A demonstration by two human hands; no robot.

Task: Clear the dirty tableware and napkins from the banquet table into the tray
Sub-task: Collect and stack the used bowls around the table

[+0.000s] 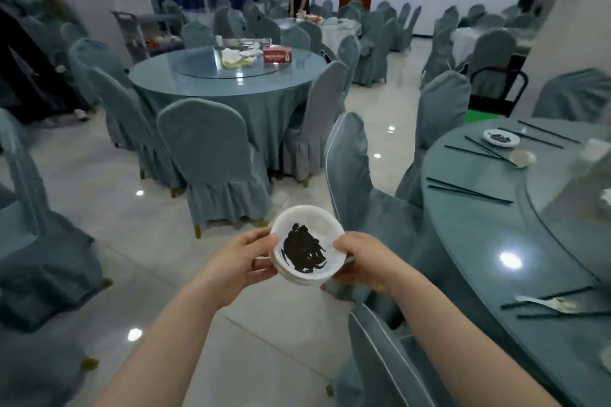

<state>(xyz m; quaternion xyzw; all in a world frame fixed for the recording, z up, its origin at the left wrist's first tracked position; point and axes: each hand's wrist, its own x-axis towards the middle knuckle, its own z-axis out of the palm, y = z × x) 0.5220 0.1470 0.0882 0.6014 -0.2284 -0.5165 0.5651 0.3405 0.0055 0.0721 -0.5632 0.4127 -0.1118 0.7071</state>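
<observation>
Above the tiled floor [158, 241], between 2 covered chairs, a stack of white plates [305, 246] is being held level, its top plate smeared with dark sauce. Both hands are gripping it: the left hand [243, 263] is curling round the left rim, thumb on top, and the right hand [362, 261] is clamping the right rim likewise. To the right, the banquet table [479, 241] is carrying black chopsticks [469, 192], a white spoon [542, 302] and another dirty plate [501, 138].
</observation>
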